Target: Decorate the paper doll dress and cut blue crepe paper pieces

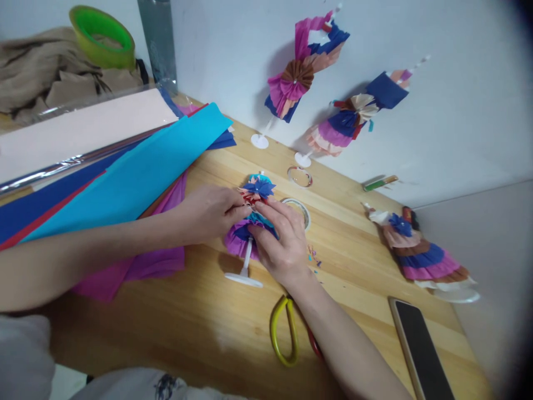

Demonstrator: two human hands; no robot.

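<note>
The left hand [214, 214] and right hand [283, 241] each pinch one paper dress [238, 234] on a white stand [246, 259], mid-surface. Two similar dresses [297, 75] [345, 121] line the back edge; another dress [422, 255] is near the right edge, beside one phone [420, 347].

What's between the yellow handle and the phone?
Head view: part of a red handle, the right forearm, then wooden tabletop up to the phone.
</note>
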